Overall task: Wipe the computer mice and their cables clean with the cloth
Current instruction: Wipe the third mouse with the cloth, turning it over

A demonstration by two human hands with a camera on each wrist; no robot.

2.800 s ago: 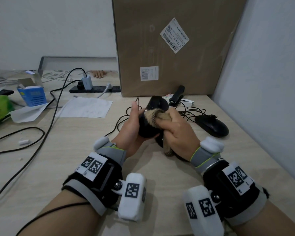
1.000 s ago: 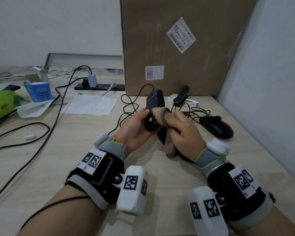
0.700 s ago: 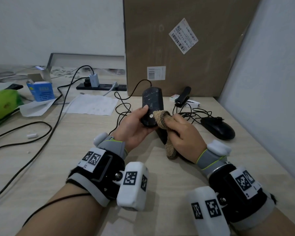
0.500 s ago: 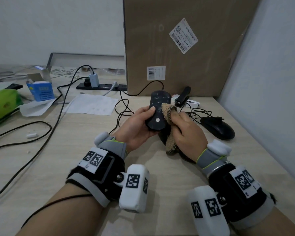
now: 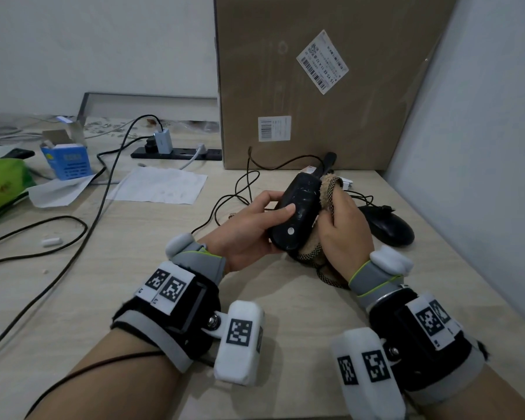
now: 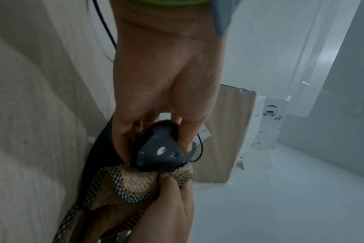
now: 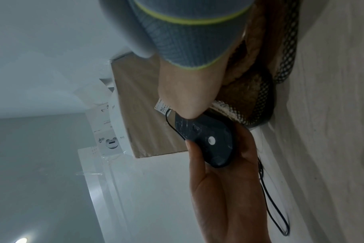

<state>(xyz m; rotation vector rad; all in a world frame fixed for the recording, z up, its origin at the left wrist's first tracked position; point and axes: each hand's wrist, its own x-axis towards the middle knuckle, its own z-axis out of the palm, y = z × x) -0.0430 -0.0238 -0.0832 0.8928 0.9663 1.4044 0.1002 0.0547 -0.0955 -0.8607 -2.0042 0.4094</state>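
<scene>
My left hand (image 5: 255,225) grips a black wired mouse (image 5: 294,216) turned underside up, thumb across its base, a little above the desk. In the left wrist view the same mouse (image 6: 160,148) sits between thumb and fingers. My right hand (image 5: 343,228) holds a tan cloth with a black-and-white edge (image 5: 326,189) bunched against the mouse's right side. The cloth (image 6: 135,184) wraps under the mouse, and its tail (image 5: 325,274) hangs to the desk. The mouse cable (image 5: 249,183) loops back toward the box. A second black mouse (image 5: 388,225) lies on the desk to the right.
A large cardboard box (image 5: 331,80) stands against the wall behind the hands. A black stapler-like object (image 5: 326,163) lies at its foot. A power strip (image 5: 176,153), white paper (image 5: 158,186), a blue box (image 5: 69,159), a green pack (image 5: 0,183) and black cables (image 5: 73,225) lie to the left.
The left hand has turned the mouse from its side to underside up and tilted it right. The right hand has slid the cloth from the mouse's base up along its right edge.
</scene>
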